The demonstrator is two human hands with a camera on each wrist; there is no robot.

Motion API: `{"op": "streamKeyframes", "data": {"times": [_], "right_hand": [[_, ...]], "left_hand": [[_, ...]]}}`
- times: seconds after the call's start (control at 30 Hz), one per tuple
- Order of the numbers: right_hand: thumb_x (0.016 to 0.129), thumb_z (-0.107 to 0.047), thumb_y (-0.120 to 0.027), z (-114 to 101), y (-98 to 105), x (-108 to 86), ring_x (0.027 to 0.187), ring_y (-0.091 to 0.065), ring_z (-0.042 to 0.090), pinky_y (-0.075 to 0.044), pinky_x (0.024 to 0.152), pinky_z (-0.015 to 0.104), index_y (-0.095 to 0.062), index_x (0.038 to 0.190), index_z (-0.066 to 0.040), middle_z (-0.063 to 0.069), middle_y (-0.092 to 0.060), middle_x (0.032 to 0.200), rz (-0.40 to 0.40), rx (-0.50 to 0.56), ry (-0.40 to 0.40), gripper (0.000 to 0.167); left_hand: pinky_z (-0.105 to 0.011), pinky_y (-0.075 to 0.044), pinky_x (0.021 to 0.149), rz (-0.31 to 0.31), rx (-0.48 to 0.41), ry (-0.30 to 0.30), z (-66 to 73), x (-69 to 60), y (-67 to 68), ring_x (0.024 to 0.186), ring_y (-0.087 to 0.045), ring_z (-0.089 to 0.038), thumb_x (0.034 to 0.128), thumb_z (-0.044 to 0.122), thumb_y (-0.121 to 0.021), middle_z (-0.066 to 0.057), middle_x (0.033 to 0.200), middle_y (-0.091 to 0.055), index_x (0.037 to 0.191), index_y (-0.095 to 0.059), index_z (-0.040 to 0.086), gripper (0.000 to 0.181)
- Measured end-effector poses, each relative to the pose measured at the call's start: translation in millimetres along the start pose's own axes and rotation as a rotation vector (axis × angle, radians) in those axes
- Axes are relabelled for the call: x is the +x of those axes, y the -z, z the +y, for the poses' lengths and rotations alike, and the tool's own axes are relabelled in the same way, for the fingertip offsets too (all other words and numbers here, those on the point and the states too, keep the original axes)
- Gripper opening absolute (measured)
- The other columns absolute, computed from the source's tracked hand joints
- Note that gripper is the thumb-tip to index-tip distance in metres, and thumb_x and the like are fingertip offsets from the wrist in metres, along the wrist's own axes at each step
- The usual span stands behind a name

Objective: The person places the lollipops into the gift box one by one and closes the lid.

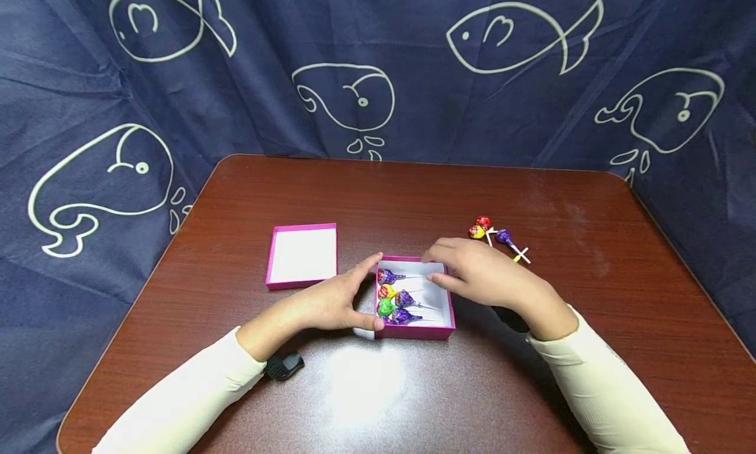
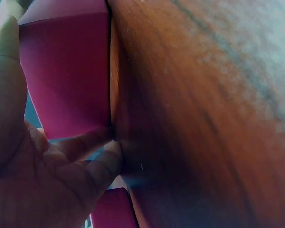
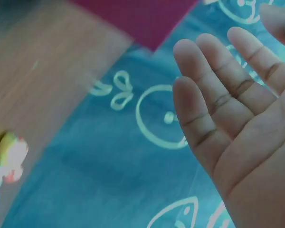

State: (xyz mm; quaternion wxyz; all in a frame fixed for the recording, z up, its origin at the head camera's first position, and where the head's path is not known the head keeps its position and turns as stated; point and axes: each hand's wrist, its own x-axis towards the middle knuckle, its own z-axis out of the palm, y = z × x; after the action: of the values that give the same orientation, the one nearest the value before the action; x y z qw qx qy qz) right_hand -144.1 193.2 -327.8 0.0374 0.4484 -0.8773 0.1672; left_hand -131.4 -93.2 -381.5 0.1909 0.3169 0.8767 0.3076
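A pink box (image 1: 415, 332) with a white inside holds several wrapped lollipops, purple ones (image 1: 404, 316), a green one (image 1: 385, 307) and a yellow-red one (image 1: 386, 292), mostly along its left side. My left hand (image 1: 333, 303) grips the box's left side, thumb at the near corner and fingers at the far one; the left wrist view shows the hand (image 2: 52, 175) against the pink wall (image 2: 69, 76). Over the box's right edge hovers my right hand (image 1: 487, 273), holding nothing; the right wrist view shows its fingers (image 3: 221, 88) loosely extended.
A pink-edged lid (image 1: 302, 256), white inside, lies left of the box. Right of it and farther back are several loose lollipops, red (image 1: 483, 222), yellow-red (image 1: 476, 232) and purple (image 1: 503, 236). A blue cloth (image 1: 413, 113) with fish drawings hangs behind the brown table (image 1: 413, 191).
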Motion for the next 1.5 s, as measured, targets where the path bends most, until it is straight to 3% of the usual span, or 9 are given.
{"op": "streamKeyframes", "data": {"times": [0.23,0.4,0.53,0.63,0.9,1.07,1.23,1.5], "right_hand": [[0.089,-0.009,-0.072,27,12,-27.7,0.101,-0.065,0.024,-0.050,0.089,0.045,-0.068,0.107,-0.006,0.005,-0.067,0.104,0.078,-0.046,-0.105,0.018],[0.083,-0.001,-0.076,45,13,-46.6,0.098,-0.065,0.026,-0.051,0.085,0.045,-0.069,0.103,-0.005,0.007,-0.067,0.104,0.094,-0.093,-0.134,0.023],[0.077,0.003,-0.079,58,11,-59.7,0.087,-0.065,0.023,-0.051,0.075,0.044,-0.068,0.098,-0.007,0.005,-0.066,0.096,0.088,-0.132,-0.147,0.026],[0.074,0.005,-0.080,65,10,-67.6,0.082,-0.065,0.023,-0.051,0.071,0.044,-0.068,0.095,-0.008,0.005,-0.065,0.091,0.073,-0.153,-0.200,0.027],[0.076,0.004,-0.079,76,7,-78.2,0.084,-0.067,0.030,-0.051,0.072,0.049,-0.071,0.097,-0.007,0.007,-0.069,0.091,-0.004,-0.156,-0.306,0.025],[0.078,0.002,-0.079,79,4,-82.0,0.083,-0.066,0.032,-0.051,0.073,0.050,-0.071,0.096,-0.006,0.007,-0.068,0.087,-0.038,-0.162,-0.314,0.022],[0.078,0.001,-0.080,82,2,-84.1,0.076,-0.064,0.030,-0.049,0.069,0.049,-0.070,0.088,-0.008,0.003,-0.065,0.081,-0.029,-0.175,-0.291,0.017],[0.076,0.002,-0.079,83,2,-82.1,0.077,-0.063,0.025,-0.049,0.072,0.046,-0.069,0.089,-0.007,0.001,-0.067,0.084,-0.012,-0.128,-0.250,0.019]], "left_hand": [[-0.042,-0.022,0.117,-0.003,0.010,-0.003,-1.4,0.8,0.4,0.145,-0.027,-0.028,0.0800,0.048,-0.081,-0.020,0.159,-0.026,0.160,-0.007,0.012,0.115],[-0.042,-0.022,0.117,-0.001,0.006,-0.007,-2.4,1.3,0.0,0.145,-0.027,-0.028,0.0802,0.047,-0.081,-0.020,0.159,-0.025,0.160,-0.007,0.012,0.114],[-0.042,-0.023,0.117,-0.003,0.005,-0.003,-2.6,0.7,0.3,0.144,-0.028,-0.028,0.0803,0.049,-0.080,-0.020,0.158,-0.028,0.160,-0.007,0.013,0.114],[-0.043,-0.023,0.117,-0.003,0.004,-0.003,-2.5,0.2,0.6,0.144,-0.029,-0.028,0.0803,0.049,-0.080,-0.020,0.158,-0.029,0.160,-0.007,0.014,0.114],[-0.042,-0.022,0.117,-0.004,0.004,-0.009,-2.4,0.1,0.7,0.145,-0.026,-0.027,0.0801,0.051,-0.080,-0.019,0.159,-0.026,0.160,-0.007,0.013,0.114],[-0.043,-0.022,0.118,-0.005,0.007,-0.005,-1.3,0.0,1.1,0.145,-0.026,-0.028,0.0801,0.051,-0.079,-0.018,0.160,-0.026,0.160,-0.007,0.014,0.114],[-0.041,-0.022,0.118,-0.005,0.014,0.000,-1.2,0.4,0.4,0.145,-0.026,-0.027,0.0801,0.051,-0.080,-0.018,0.160,-0.026,0.160,-0.007,0.014,0.115],[-0.041,-0.022,0.117,0.008,0.007,-0.006,-1.2,0.1,-0.3,0.145,-0.027,-0.026,0.0799,0.048,-0.081,-0.017,0.159,-0.028,0.160,-0.008,0.013,0.114]]}}
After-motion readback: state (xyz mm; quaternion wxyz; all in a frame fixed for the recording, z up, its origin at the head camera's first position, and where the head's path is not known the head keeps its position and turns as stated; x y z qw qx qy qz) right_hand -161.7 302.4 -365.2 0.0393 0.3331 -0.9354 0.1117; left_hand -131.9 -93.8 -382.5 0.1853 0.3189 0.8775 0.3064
